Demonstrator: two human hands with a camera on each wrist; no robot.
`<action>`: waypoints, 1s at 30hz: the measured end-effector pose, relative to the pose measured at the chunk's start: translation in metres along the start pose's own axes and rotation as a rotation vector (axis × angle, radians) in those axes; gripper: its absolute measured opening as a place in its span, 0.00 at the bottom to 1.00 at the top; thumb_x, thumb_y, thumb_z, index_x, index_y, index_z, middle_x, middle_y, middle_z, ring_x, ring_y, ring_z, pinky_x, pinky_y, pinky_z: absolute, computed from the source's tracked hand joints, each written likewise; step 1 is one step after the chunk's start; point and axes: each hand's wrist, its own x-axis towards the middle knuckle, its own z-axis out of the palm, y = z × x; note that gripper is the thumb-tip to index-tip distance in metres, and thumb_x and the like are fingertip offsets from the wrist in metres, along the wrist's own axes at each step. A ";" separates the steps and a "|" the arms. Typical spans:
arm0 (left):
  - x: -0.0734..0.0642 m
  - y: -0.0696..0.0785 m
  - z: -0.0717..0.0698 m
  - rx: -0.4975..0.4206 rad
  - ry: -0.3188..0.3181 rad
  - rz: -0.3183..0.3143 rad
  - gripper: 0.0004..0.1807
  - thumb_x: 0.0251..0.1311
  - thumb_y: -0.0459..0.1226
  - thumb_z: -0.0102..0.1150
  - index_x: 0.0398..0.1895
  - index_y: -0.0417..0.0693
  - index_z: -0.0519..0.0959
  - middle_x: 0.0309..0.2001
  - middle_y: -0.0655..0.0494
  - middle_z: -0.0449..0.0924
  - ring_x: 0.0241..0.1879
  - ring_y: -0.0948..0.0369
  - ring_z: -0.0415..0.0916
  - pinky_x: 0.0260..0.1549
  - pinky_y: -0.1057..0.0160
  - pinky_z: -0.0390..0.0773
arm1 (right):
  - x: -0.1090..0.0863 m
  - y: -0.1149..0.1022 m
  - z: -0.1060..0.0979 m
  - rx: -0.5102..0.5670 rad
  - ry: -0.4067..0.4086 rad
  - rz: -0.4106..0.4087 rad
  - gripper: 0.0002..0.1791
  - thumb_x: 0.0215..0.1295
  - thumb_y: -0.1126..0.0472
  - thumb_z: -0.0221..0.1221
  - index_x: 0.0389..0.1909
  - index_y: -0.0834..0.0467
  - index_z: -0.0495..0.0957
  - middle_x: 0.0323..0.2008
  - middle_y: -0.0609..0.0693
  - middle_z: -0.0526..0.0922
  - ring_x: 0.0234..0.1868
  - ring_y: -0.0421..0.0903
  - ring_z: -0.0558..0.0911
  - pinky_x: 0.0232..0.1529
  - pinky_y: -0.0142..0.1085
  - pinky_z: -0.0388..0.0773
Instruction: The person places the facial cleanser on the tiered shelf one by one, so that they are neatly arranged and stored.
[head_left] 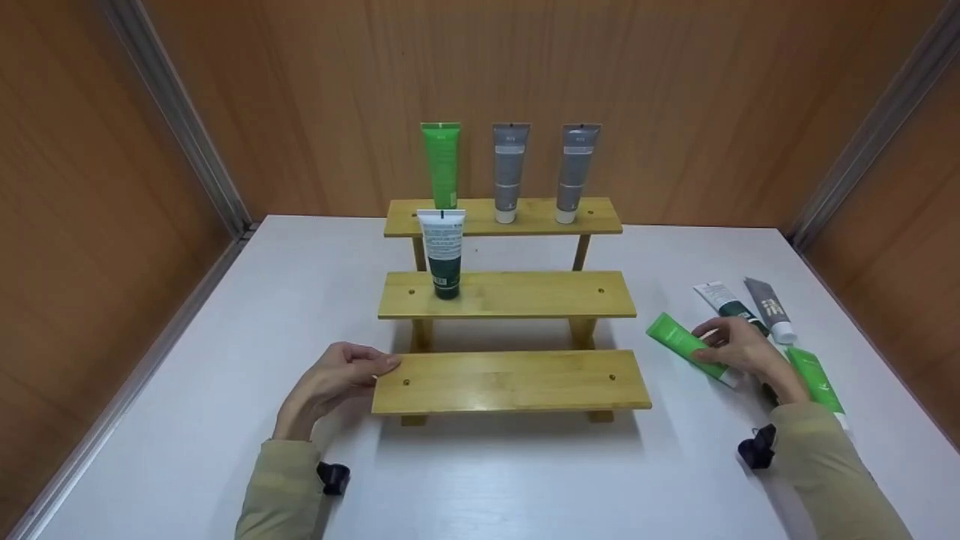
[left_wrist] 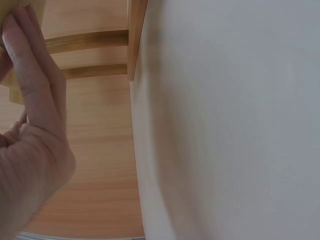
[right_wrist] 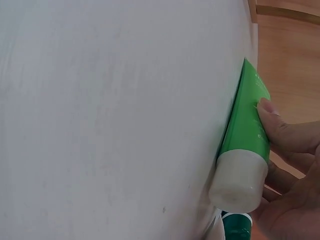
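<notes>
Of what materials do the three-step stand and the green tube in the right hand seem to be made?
Three-step stand: apparently wood, possibly bamboo, satin-varnished; faint grain and soft reflections show. Green tube: probably soft plastic, slightly shiny; its smooth wall tapers to a flat end. Its whitish cap: likely harder plastic, smooth and rigid-looking.

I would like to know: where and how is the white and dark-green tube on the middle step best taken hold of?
Probably pinch the left and right edges of the tube at mid-body, coming from the front. It stands upright on its narrower cap end, flat end up; the lowest step leaves its front open, while the top step rises behind.
</notes>
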 end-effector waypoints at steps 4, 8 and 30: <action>-0.001 0.000 0.000 -0.023 -0.011 0.007 0.21 0.61 0.43 0.70 0.47 0.34 0.83 0.36 0.56 0.88 0.34 0.63 0.84 0.37 0.65 0.84 | -0.001 0.000 0.000 0.015 0.002 0.009 0.27 0.62 0.58 0.68 0.57 0.71 0.76 0.48 0.68 0.82 0.49 0.56 0.80 0.41 0.34 0.72; -0.001 0.000 0.000 -0.035 -0.011 0.007 0.19 0.61 0.43 0.70 0.46 0.35 0.83 0.35 0.57 0.88 0.33 0.64 0.84 0.36 0.65 0.84 | -0.001 -0.002 0.000 0.037 0.006 0.006 0.27 0.62 0.60 0.68 0.56 0.73 0.76 0.47 0.67 0.82 0.48 0.54 0.80 0.41 0.33 0.73; -0.001 0.000 0.000 -0.017 0.000 -0.004 0.22 0.60 0.44 0.70 0.48 0.34 0.83 0.36 0.56 0.88 0.34 0.63 0.84 0.38 0.65 0.84 | -0.018 -0.027 0.003 0.170 0.054 0.018 0.33 0.72 0.61 0.57 0.70 0.76 0.60 0.64 0.75 0.68 0.57 0.58 0.73 0.44 0.27 0.72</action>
